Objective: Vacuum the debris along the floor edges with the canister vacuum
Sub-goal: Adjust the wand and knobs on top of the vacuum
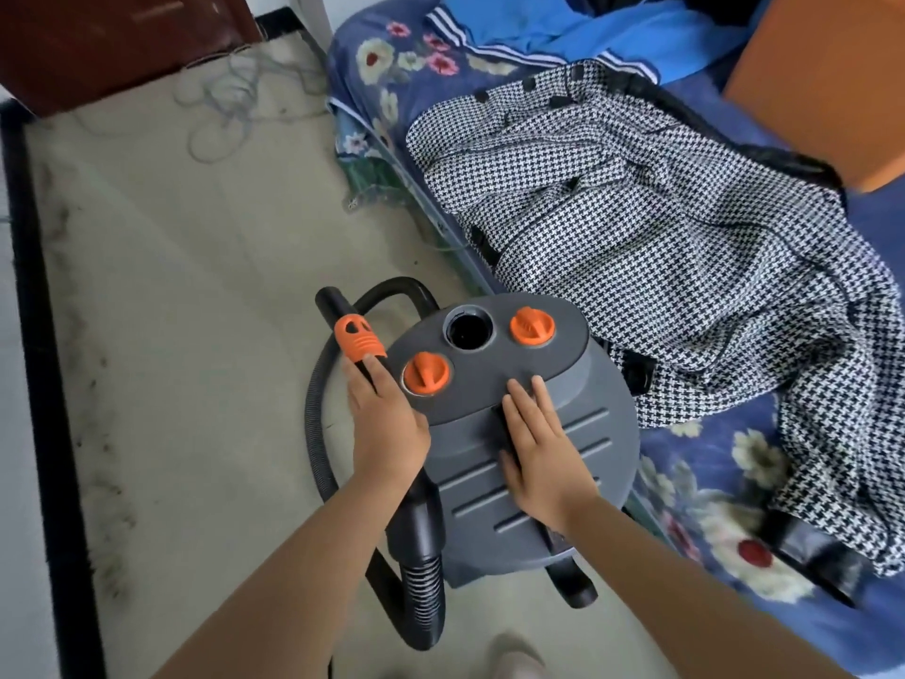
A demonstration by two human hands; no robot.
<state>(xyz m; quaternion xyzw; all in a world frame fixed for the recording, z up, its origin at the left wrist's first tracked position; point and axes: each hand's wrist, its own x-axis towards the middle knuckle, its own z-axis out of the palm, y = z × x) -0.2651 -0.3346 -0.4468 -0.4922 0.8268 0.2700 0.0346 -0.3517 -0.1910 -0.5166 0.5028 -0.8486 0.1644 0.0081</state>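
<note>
A grey canister vacuum (578,463) stands on the floor beside the bed, with two orange knobs and an open round port (467,330) on its top. My right hand (543,448) lies flat on its lid with straight fingers. My left hand (384,423) grips the black hose handle (343,316) just below its orange slider, at the vacuum's left side. The black ribbed hose (313,433) loops round the left and plugs in at the front. Dark debris (103,463) lies along the floor's left edge by the black skirting.
A bed (705,482) with a blue floral sheet fills the right side, a houndstooth coat (661,237) spread on it and an orange box (832,76) at the far corner. A tangle of thin cord (230,100) lies on the floor near a dark wooden door (112,36).
</note>
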